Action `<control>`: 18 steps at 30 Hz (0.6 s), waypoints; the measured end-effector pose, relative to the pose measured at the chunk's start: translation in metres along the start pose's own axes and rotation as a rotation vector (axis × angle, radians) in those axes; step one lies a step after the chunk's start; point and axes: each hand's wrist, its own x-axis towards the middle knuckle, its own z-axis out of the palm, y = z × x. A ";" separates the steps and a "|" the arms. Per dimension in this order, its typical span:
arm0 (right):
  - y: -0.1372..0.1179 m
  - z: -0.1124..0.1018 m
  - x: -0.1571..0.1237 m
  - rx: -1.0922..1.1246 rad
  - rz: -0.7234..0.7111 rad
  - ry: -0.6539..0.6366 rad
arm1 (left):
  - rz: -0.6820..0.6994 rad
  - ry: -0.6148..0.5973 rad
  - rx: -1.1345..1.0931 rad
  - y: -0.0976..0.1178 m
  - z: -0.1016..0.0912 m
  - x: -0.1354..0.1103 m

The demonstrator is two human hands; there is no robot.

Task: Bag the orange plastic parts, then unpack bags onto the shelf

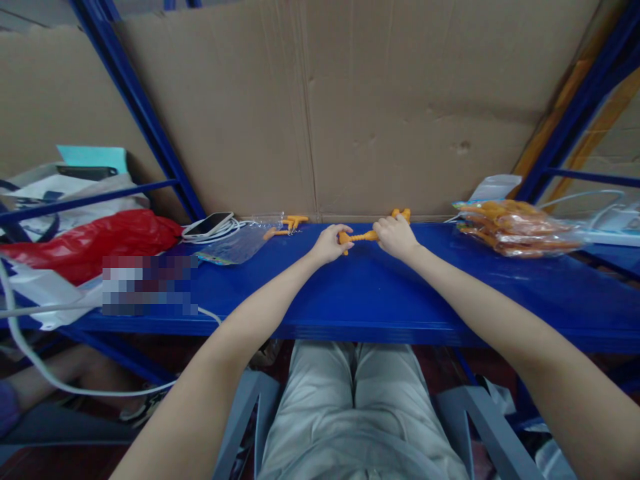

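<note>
An orange plastic piece with a ribbed, twisted-looking shaft (361, 237) lies across the space between my hands, just above the blue shelf top. My left hand (330, 245) pinches its wider left end between thumb and fingers. Closed around its right end is my right hand (397, 237), which hides that part. An orange knobbed part (402, 215) shows just beyond the right knuckles; whether it joins the held piece I cannot tell. To the left, orange T-shaped plastic pieces (294, 222) rest beside an opened clear plastic bag (235, 243).
A phone (213, 225) lies on a coiled white cable at left, near a red bag (105, 243). Stacked bags of orange parts (517, 230) sit at right. Cardboard (370, 113) stands behind the blue shelf (360, 293); blue posts rise at both sides. Another person's limb shows at lower left.
</note>
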 end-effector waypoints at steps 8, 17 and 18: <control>-0.002 -0.021 0.016 -0.144 -0.040 -0.281 | 0.016 0.045 0.004 0.005 -0.006 -0.003; -0.018 -0.026 0.023 -0.297 -0.030 -0.183 | -0.183 -0.030 -0.350 0.002 -0.005 0.002; -0.021 -0.026 0.024 -0.304 -0.049 -0.182 | -0.202 -0.051 -0.374 0.002 -0.006 0.001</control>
